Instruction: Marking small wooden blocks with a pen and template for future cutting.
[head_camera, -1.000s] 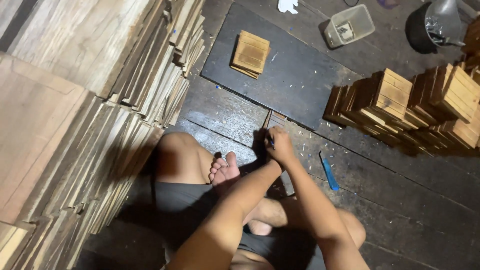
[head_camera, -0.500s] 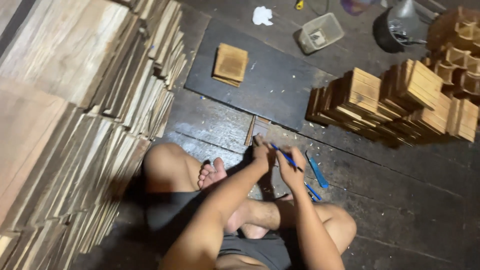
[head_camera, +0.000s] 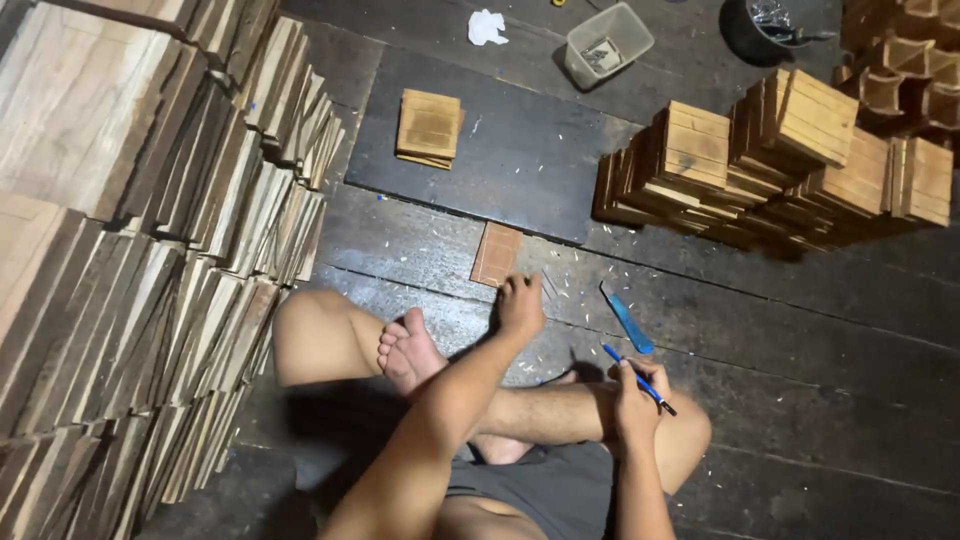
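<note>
Right hand (head_camera: 632, 398) clamped on blue pen (head_camera: 638, 379), tip lower-right; left hand (head_camera: 521, 303) touching wooden panel (head_camera: 497, 254)

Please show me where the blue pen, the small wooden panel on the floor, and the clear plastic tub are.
blue pen (head_camera: 634, 374): head view, middle of its shaft, held in the right hand (head_camera: 632, 402).
small wooden panel (head_camera: 496, 254): head view, centre of its top face, by the left hand (head_camera: 520, 305).
clear plastic tub (head_camera: 607, 43): head view, on its rim.

Our hands split up: left hand (head_camera: 520, 305) now reaches toward the small wood panel (head_camera: 496, 254), right hand (head_camera: 632, 395) pulled back holding the blue pen (head_camera: 638, 378).
</note>
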